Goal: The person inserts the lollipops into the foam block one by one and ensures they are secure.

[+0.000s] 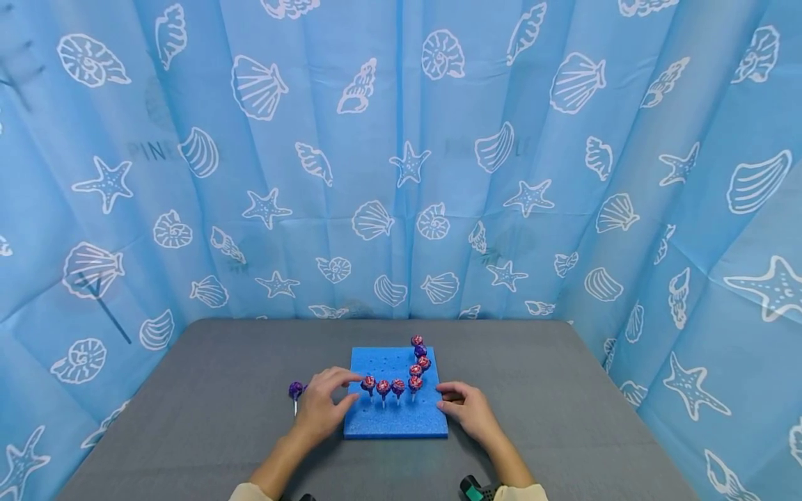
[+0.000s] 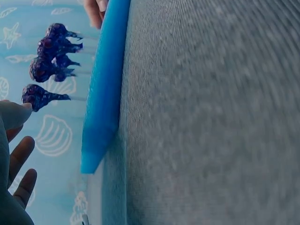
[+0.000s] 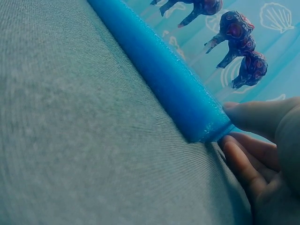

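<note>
A blue foam board (image 1: 395, 422) lies flat, with several wrapped lollipops (image 1: 383, 387) standing upright in it on white sticks. They form a row across the middle and a line up the right side. My left hand (image 1: 322, 403) is beside the leftmost lollipop (image 1: 368, 383), thumb and forefinger spread apart. In the left wrist view a fingertip overlaps that lollipop (image 2: 35, 97); whether it touches, I cannot tell. At the board's right edge, my right hand (image 1: 466, 409) pinches the foam (image 3: 187, 103), thumb above and curled fingers below.
On the grey table (image 1: 551, 390), a purple lollipop (image 1: 296, 390) lies left of the left hand, with another partly hidden behind that hand. A blue shell-print curtain (image 1: 401, 174) hangs behind and at both sides. A dark device (image 1: 476, 488) sits by the right wrist.
</note>
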Demonstrator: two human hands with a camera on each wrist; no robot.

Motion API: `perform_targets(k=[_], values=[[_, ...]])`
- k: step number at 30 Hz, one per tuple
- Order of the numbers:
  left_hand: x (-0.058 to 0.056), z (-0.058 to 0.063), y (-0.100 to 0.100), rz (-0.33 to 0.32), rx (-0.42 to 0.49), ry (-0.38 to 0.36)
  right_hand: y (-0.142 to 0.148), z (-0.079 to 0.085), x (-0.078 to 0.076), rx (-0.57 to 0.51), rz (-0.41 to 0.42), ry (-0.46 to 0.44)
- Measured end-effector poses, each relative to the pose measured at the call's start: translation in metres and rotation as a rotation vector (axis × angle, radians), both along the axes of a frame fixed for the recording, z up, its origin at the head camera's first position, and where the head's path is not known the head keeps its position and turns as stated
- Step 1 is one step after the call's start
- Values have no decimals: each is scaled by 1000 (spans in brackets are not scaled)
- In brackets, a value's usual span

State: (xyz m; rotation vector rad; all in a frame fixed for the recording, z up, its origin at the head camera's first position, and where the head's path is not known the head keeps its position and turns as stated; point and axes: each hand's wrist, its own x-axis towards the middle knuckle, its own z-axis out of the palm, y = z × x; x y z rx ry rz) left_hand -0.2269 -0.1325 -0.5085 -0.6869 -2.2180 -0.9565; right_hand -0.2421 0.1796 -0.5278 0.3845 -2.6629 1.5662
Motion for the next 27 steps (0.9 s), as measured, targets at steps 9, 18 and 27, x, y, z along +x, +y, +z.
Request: perform_targets(k=[9, 18, 27], values=[[1, -5, -16, 9, -12, -70, -1, -1, 0, -2, -8, 5], [0, -8, -29, 58, -65, -104, 0, -2, 0, -7, -4, -2], [-3, -2, -42, 42, -66, -198, 0, -3, 0, -7, -14, -4]])
